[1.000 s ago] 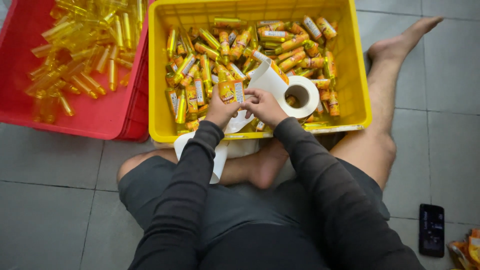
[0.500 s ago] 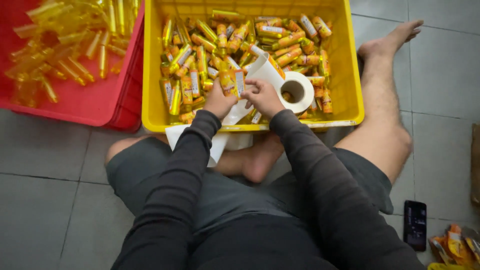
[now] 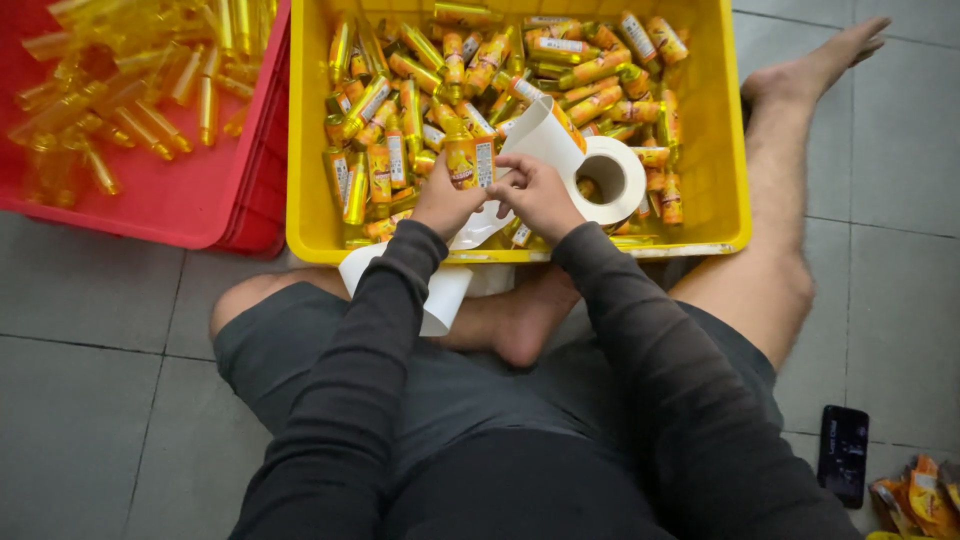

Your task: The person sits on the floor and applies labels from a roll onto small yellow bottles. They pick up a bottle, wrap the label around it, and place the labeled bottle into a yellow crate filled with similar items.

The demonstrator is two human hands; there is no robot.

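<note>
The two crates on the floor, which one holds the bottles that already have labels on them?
The yellow crate, right in front of the hands, with the label roll inside. The red crate beside it holds plain clear yellow bottles.

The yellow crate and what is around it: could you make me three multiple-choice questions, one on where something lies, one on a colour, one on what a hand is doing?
1. Where does the dark phone lie?
A. inside the yellow crate
B. on the tiled floor by the person's right leg
C. in the red crate

2. What colour is the crate with the clear, unlabelled bottles?
A. red
B. blue
C. green

3. What is the left hand doing?
A. resting flat on the floor
B. holding the phone
C. holding a small labelled bottle over the yellow crate

Answers:
1 B, the phone lies on the tiles at lower right, outside both crates.
2 A, the crate at upper left is red.
3 C, its fingers grip the bottle, while the right hand is at the white label roll.
</note>
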